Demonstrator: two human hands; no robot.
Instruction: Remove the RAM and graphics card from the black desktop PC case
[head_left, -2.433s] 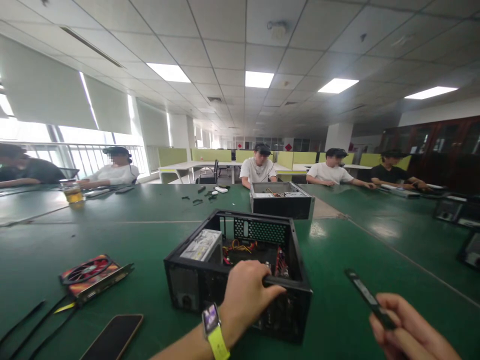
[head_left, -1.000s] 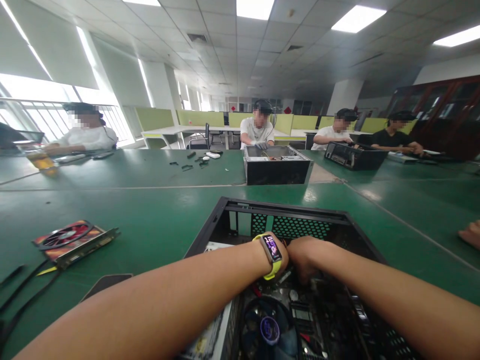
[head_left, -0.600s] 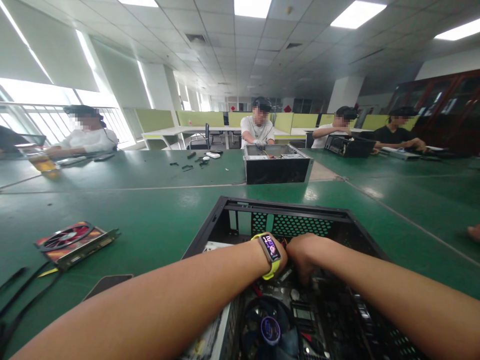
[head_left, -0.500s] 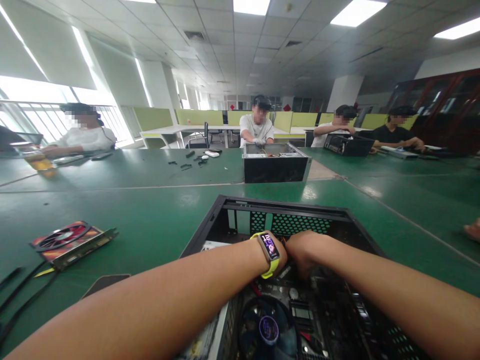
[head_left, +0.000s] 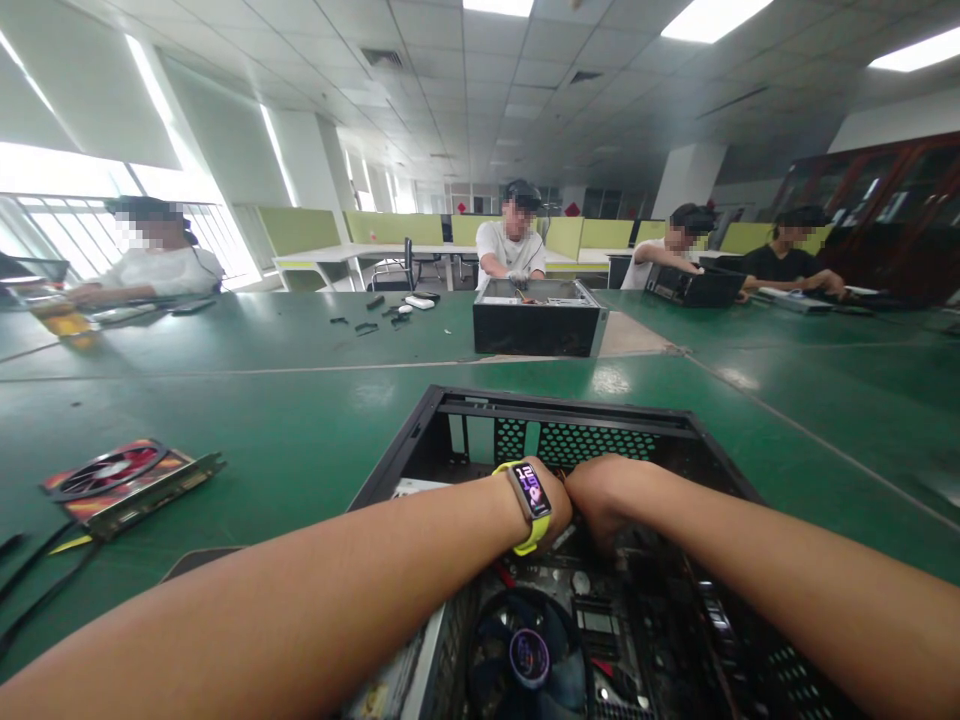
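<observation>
An open black computer case (head_left: 555, 410) sits right in front of me on the green table (head_left: 300, 420). Both my arms reach down into it. My left hand (head_left: 553, 505), with a yellow-strapped watch (head_left: 529, 492) on the wrist, and my right hand (head_left: 600, 495) meet over the motherboard, side by side. Their fingers point down into the case and are hidden. A CPU cooler fan (head_left: 529, 655) with a lit hub lies just below my hands.
A red-and-black graphics card (head_left: 120, 478) lies at the left, with black cables (head_left: 37, 590) and a dark phone (head_left: 195, 562) near it. Another open case (head_left: 534, 318) stands farther back. Several other people sit at the far side; one has a drink (head_left: 56, 318) nearby.
Earlier my left hand held the case rim and my right held a slim black part in the air. Both hands have since gone down inside the case; lately they barely move.
</observation>
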